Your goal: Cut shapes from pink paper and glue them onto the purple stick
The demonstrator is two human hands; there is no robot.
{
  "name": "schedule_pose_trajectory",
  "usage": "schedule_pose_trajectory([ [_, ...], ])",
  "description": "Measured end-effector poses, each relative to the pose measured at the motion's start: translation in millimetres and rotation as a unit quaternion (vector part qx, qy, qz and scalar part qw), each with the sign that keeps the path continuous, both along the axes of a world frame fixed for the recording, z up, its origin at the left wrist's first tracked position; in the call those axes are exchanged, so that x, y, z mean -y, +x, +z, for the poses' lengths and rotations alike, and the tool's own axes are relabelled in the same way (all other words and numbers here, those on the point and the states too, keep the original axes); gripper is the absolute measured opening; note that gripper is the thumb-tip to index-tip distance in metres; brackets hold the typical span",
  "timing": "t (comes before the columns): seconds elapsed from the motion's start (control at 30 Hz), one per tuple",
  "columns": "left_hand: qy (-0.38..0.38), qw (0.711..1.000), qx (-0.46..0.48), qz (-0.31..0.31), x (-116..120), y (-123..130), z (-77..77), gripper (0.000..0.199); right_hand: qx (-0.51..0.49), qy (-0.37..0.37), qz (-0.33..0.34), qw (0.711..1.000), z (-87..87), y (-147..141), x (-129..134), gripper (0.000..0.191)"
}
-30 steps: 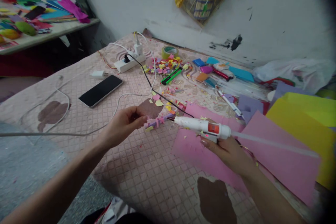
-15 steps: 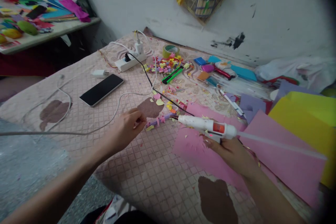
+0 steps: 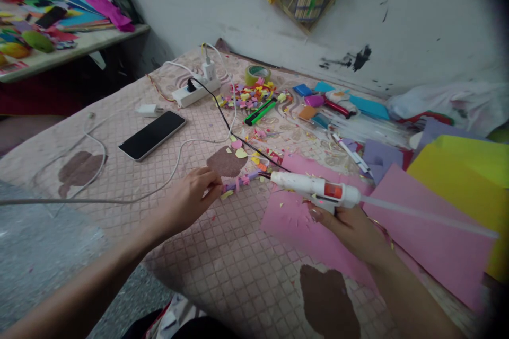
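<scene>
My right hand point(image 3: 350, 228) is wrapped round the handle of a white glue gun point(image 3: 302, 185), which points left. A clear glue stick point(image 3: 429, 217) sticks out of its back end. The dark nozzle is at the right end of a thin purple strip point(image 3: 251, 176) with pink and yellow bits on it; whether they touch I cannot tell. My left hand point(image 3: 194, 193) pinches the strip's left end between thumb and fingers. Beneath the glue gun lies a pink sheet point(image 3: 286, 222) with small scraps on it.
A phone point(image 3: 153, 135), a white power strip point(image 3: 194, 92) and loose cables lie to the left. Behind are cut foam shapes point(image 3: 246, 96), a green cutter point(image 3: 260, 112) and a tape roll point(image 3: 257, 74). Yellow sheets point(image 3: 457, 169) lie at right. The gun's black cord crosses the table.
My left hand has closed on the left end of the purple strip. The glue gun has shifted slightly right and stays beside the strip's right end.
</scene>
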State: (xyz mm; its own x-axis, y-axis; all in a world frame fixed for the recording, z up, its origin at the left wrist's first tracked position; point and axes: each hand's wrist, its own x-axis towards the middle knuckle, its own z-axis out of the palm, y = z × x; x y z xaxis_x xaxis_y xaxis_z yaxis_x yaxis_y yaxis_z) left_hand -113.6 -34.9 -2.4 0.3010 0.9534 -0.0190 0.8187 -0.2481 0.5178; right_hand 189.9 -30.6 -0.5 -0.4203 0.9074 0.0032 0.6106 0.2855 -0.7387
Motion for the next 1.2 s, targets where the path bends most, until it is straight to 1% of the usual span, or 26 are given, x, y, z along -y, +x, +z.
schedule_pose_trajectory([
  [0.27,-0.002,1.000,0.005,0.007,2,-1,-1.4,0.015,0.002,0.004,-0.010,1.000,-5.0,4,-1,0.030],
  [0.4,0.007,1.000,0.012,0.017,2,1,-1.5,0.013,-0.014,-0.001,-0.015,1.000,-3.2,3,-2,0.030],
  [0.6,0.026,0.999,0.029,-0.002,3,-1,-7.4,0.015,-0.033,-0.004,-0.016,0.999,-0.4,1,-3,0.028],
  [0.7,0.046,0.998,0.044,0.028,5,-5,-7.3,0.012,-0.061,-0.025,-0.027,0.997,-1.6,2,-3,0.027],
  [0.77,0.078,0.994,0.050,0.061,7,-6,-3.8,0.010,-0.084,-0.042,-0.043,0.995,-3.4,4,-3,0.027],
  [0.83,0.113,0.989,0.051,0.087,10,-1,1.7,0.008,-0.103,-0.059,-0.058,0.991,-5.8,7,-3,0.028],
  [0.9,0.135,0.985,0.063,0.089,14,10,6.3,0.006,-0.121,-0.073,-0.067,0.988,-8.4,9,-4,0.028],
  [0.97,0.139,0.985,0.092,0.046,19,27,7.5,0.003,-0.137,-0.085,-0.074,0.984,-10.6,11,-5,0.030],
  [1.07,0.101,0.986,0.116,-0.064,26,55,2.0,0.010,-0.162,-0.093,-0.088,0.978,-11.5,12,-6,0.030],
  [1.13,0.075,0.984,0.102,-0.123,28,71,-3.7,0.014,-0.176,-0.095,-0.087,0.976,-10.2,12,-6,0.031],
  [1.2,0.058,0.983,0.066,-0.158,26,84,-8.3,0.015,-0.185,-0.098,-0.078,0.975,-8.1,11,-7,0.033],
])
